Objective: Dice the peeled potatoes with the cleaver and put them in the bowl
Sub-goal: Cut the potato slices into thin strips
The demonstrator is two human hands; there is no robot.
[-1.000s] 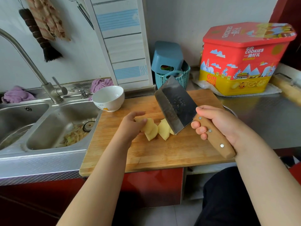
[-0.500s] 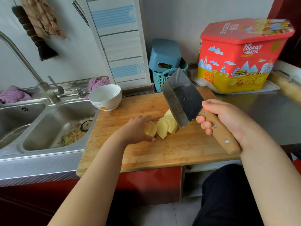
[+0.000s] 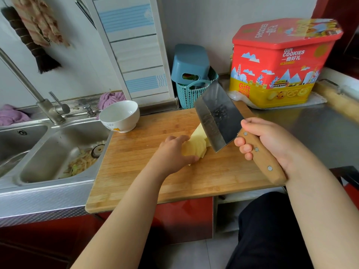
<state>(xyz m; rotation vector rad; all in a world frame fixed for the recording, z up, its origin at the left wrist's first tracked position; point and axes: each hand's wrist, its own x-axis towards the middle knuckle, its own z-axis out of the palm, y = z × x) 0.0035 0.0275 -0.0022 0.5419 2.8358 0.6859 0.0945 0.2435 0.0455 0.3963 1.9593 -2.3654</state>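
Observation:
Pale yellow potato slices [image 3: 196,144] lie fanned in the middle of the wooden cutting board [image 3: 147,183]. My left hand [image 3: 172,154] presses on their near left side, fingers curled around them. My right hand [image 3: 270,140] grips the wooden handle of the cleaver [image 3: 217,119], whose steel blade is raised and tilted just right of the slices, its edge above the board. A white bowl [image 3: 120,115] stands at the board's far left corner; I see nothing inside it.
A double steel sink [image 3: 48,152] with vegetable peelings and a tap [image 3: 48,109] lies left of the board. Behind the board stand a teal basket [image 3: 192,88] and a red-and-yellow cookie tin [image 3: 279,63]. A steel counter [image 3: 310,136] extends right.
My left hand has gathered the potato slices closer together and settled on them. The cleaver has lifted and drawn slightly right, away from the slices.

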